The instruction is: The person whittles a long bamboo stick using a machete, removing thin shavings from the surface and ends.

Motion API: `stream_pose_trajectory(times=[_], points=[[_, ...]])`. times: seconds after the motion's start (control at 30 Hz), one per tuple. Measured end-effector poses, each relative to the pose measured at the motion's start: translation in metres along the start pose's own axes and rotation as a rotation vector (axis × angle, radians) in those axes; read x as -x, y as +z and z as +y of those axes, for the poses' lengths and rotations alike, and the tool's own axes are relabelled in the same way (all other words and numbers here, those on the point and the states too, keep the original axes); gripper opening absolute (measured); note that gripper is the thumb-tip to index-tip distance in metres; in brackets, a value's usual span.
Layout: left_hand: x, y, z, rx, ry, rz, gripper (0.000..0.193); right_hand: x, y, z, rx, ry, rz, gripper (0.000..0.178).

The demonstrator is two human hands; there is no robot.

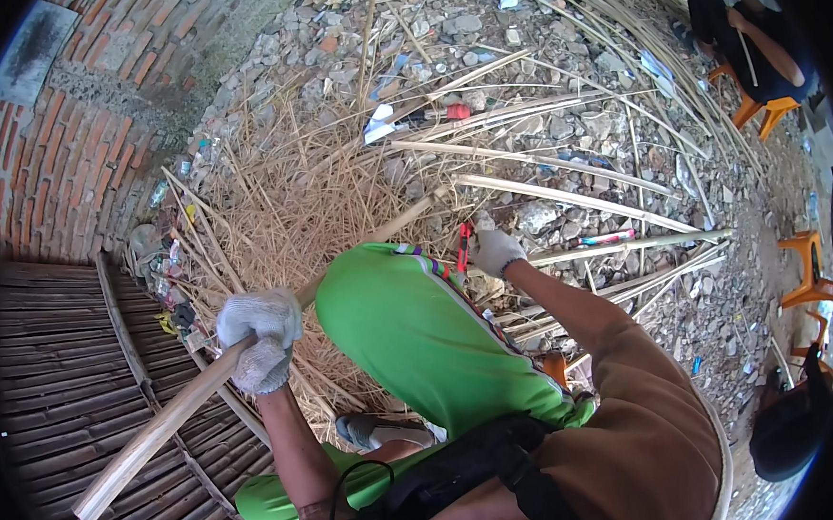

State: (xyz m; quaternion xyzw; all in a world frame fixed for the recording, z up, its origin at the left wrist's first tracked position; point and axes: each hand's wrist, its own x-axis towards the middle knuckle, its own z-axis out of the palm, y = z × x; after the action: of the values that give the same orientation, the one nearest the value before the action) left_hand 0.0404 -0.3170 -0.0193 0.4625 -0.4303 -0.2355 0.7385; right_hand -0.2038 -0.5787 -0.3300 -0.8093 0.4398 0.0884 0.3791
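Note:
My left hand [260, 338], in a white knit glove, is closed around a pale bamboo strip [164, 428]. One end of the strip points to the lower left. The other passes behind my raised green-trousered knee [391, 309] and seems to come out beyond it over the straw. On the far side of that knee, my right hand [496, 247], gloved too, is closed at a narrow red tool [463, 246]. Its fingers partly cover the tool, so its exact kind is unclear.
Dry shavings [288, 192] are heaped ahead of me. Long split bamboo strips [575, 203] cross the rubble to the right. A slatted bamboo panel [61, 377] lies left, below a brick wall [58, 167]. Orange stools [803, 270] and a seated person [746, 40] are far right.

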Motion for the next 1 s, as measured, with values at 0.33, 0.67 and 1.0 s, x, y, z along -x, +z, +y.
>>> stream_pose_trajectory(times=[0.33, 0.67, 1.0], points=[[-0.005, 0.013, 0.004, -0.039, 0.027, -0.076, 0.035, -0.014, 0.011, 0.008, 0.001, 0.04, 0.094, 0.041], [-0.014, 0.017, 0.009, -0.019, 0.075, -0.18, 0.031, 0.014, 0.005, -0.004, 0.036, 0.008, 0.103, 0.052], [-0.002, 0.019, 0.006, -0.192, 0.053, -0.008, 0.04, 0.017, -0.014, -0.005, 0.084, 0.052, -0.031, 0.046]])
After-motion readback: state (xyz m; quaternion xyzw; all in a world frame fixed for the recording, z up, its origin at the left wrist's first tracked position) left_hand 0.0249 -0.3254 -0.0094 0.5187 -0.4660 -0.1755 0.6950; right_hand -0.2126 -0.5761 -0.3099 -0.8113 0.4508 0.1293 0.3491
